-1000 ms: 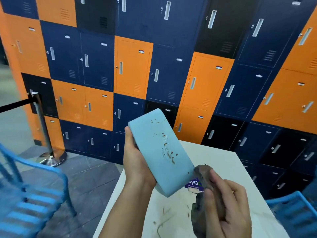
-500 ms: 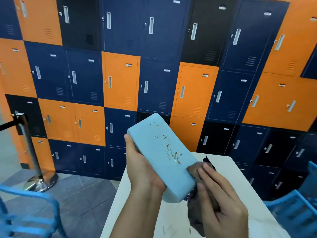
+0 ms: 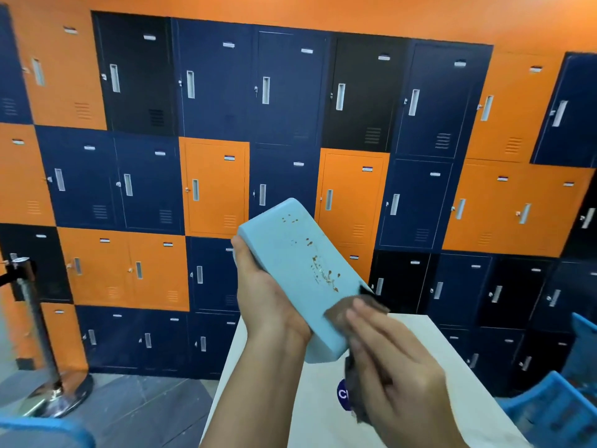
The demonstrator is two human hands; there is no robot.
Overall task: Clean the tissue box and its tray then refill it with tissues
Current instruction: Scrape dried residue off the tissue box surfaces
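Above the tabletop's far left corner, the left hand [image 3: 269,295] held a pale blue box [image 3: 290,270] in the air, tilted, with its upper end away from the person and its lower end towards the right hand [image 3: 399,363]. The left fingers were wrapped round the box's left side from beneath, thumb along the edge. Brown specks ran down the box's broad upper face. At the lower right end of that face the right hand pressed a brown cloth [image 3: 353,307] against the box; its fingers, blurred, lay nearly straight and side by side on the cloth, and the rest of the cloth hung below the palm. Under that hand a round blue sticker [image 3: 342,393] showed on the white table [image 3: 420,331]. Blue chairs [image 3: 549,409] stood off the tabletop's right edge. Beyond the far edge rose a wall of orange, navy and black lockers [image 3: 213,185], with a chrome post [image 3: 34,321] on the floor well off to the left.
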